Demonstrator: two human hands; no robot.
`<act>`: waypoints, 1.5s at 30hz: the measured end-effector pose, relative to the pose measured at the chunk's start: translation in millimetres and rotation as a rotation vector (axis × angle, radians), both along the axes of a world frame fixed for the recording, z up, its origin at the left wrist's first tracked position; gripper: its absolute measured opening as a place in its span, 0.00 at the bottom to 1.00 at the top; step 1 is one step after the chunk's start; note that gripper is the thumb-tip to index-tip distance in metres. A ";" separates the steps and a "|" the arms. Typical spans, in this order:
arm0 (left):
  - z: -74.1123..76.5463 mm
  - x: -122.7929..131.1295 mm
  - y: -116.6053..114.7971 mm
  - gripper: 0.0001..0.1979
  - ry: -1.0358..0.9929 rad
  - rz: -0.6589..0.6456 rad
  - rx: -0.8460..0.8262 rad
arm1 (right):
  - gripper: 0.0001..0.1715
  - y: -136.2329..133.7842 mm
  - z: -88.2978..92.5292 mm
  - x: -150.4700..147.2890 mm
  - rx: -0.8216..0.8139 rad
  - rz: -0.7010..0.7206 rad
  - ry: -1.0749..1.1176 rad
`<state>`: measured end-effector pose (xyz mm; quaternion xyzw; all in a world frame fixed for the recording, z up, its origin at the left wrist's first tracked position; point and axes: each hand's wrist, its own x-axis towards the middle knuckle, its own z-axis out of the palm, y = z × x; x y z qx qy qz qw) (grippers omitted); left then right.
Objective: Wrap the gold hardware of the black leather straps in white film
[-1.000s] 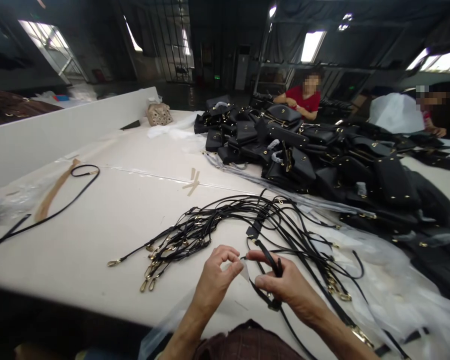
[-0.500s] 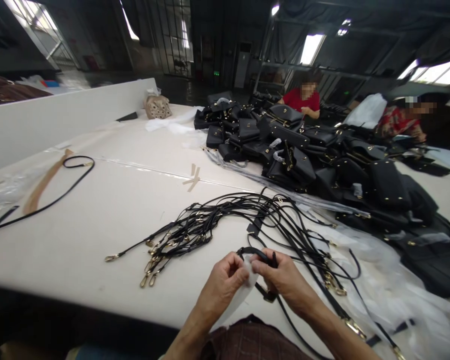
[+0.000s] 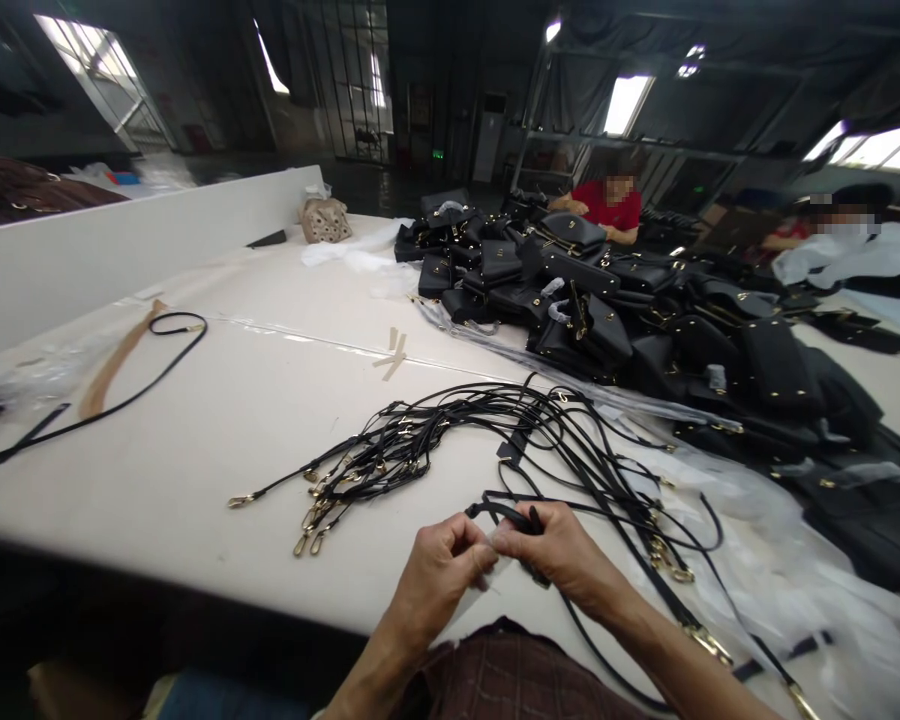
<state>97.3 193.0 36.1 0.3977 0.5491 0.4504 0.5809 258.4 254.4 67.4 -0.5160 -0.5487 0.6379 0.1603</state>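
Note:
In front of my body, my right hand (image 3: 559, 550) is closed around a short black strap (image 3: 504, 512) bent into a curve. The strap's other end reaches the fingers of my left hand (image 3: 444, 565), which are pinched together. A thin translucent plastic film (image 3: 487, 590) shows between and below the fingertips, apparently in the left-hand pinch; its edges are hard to make out. Just beyond my hands lies a bundle of long black straps (image 3: 420, 425) with gold snap hooks (image 3: 307, 535).
A heap of black handbags (image 3: 592, 290) covers the table's far right. Plastic sheeting (image 3: 795, 560) lies at right. A loose black strap (image 3: 150, 385) and tan strip (image 3: 120, 360) lie at left, near a white partition (image 3: 142, 235). Two people (image 3: 604, 205) work across the table.
My hands have drawn slightly closer together, and less of the plastic film shows below them. The view has shifted a little. At far right, a person now has white sheeting raised in front.

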 end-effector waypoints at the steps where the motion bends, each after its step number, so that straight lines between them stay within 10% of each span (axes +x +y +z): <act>1: -0.4 0.1 -2.0 0.17 -0.002 -0.008 0.008 | 0.18 -0.3 -0.5 0.1 0.012 0.004 0.001; 17: -46.3 -22.7 -40.1 0.29 -0.691 0.206 0.013 | 0.33 -3.6 81.1 35.8 0.077 0.194 0.065; 26: -64.7 -12.3 -44.8 0.36 -0.912 0.062 0.092 | 0.36 -31.4 94.8 41.8 -0.039 0.342 -0.033; 36: -43.3 2.1 -54.1 0.36 -0.894 0.078 0.071 | 0.36 -42.9 133.3 13.7 -0.048 0.372 -0.046; 45: -49.7 8.3 -59.4 0.37 -0.983 -0.027 0.101 | 0.34 -40.2 116.5 14.8 -0.080 0.461 0.018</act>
